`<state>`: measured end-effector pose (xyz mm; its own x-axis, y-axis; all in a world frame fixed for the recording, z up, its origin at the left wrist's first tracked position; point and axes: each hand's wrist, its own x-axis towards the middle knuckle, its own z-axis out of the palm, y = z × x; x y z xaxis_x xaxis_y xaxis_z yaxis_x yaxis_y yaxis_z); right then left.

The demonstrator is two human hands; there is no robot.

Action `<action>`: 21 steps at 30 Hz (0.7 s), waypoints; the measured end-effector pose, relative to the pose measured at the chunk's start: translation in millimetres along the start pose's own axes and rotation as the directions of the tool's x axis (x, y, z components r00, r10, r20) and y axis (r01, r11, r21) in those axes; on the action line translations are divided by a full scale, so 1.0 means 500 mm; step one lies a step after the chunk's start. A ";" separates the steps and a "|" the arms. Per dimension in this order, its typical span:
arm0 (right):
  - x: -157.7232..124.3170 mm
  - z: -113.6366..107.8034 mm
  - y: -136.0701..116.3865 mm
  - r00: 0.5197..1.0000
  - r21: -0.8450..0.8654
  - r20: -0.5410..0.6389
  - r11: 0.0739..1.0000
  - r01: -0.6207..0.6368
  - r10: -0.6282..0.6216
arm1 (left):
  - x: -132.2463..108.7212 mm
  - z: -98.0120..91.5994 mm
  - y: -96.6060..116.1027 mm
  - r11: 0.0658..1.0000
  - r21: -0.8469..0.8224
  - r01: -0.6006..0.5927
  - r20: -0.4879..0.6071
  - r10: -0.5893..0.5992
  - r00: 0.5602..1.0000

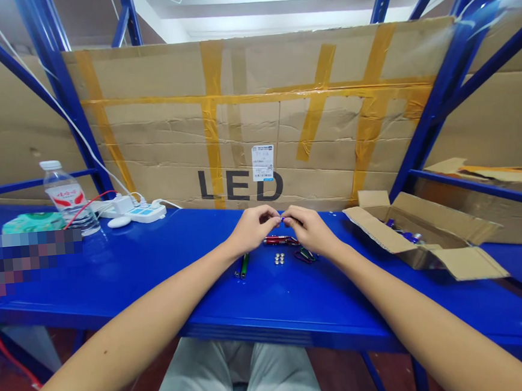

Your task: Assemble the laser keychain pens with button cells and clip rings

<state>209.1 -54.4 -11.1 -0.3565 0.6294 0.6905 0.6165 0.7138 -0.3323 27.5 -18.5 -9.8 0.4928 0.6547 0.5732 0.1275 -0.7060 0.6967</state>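
My left hand [257,227] and my right hand [307,227] meet above the table, fingers closed in a pinch. Between their fingertips shows a small purple-blue tube [284,219], mostly hidden by the fingers. Just below lies a red mini flashlight [277,240], partly behind my right hand. Several silver button cells [279,258] sit grouped on the table. A green tube [245,266] lies under my left wrist, with tiny metal parts [237,274] beside it. Near my right wrist rests a dark green keychain piece [305,255] with a clip or loop.
An open cardboard box [448,226] with blue and silver pieces stands at right on the blue table [158,270]. At left are a water bottle [69,198], a power strip [147,213] and a green tissue pack [32,223]. A taped cardboard panel [170,142] closes the back.
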 end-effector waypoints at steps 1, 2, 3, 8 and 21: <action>0.000 0.001 0.001 1.000 -0.006 0.005 1.000 -0.006 0.006 | -0.001 0.002 0.000 1.000 0.004 -0.001 -0.009 0.001 1.000; 0.001 0.002 0.001 1.000 -0.010 0.009 1.000 -0.011 0.011 | -0.001 0.003 0.000 1.000 0.008 -0.003 -0.013 0.003 1.000; 0.001 0.003 0.001 1.000 -0.010 0.011 1.000 -0.014 0.014 | -0.001 0.003 -0.001 1.000 0.012 -0.003 -0.015 0.003 1.000; 0.000 0.005 0.001 0.998 -0.017 -0.049 0.999 -0.037 0.036 | 0.000 0.000 -0.004 1.000 -0.007 0.021 -0.019 -0.022 1.000; 0.000 -0.009 0.002 0.999 0.059 -0.039 0.998 0.021 -0.019 | 0.000 -0.004 0.002 1.000 -0.013 -0.019 0.016 0.019 1.000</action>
<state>212.8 -54.9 -8.6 -0.3404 0.6036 0.7209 0.5662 0.7437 -0.3553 26.1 -18.8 -8.3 0.5092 0.6367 0.5791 0.1073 -0.7146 0.6913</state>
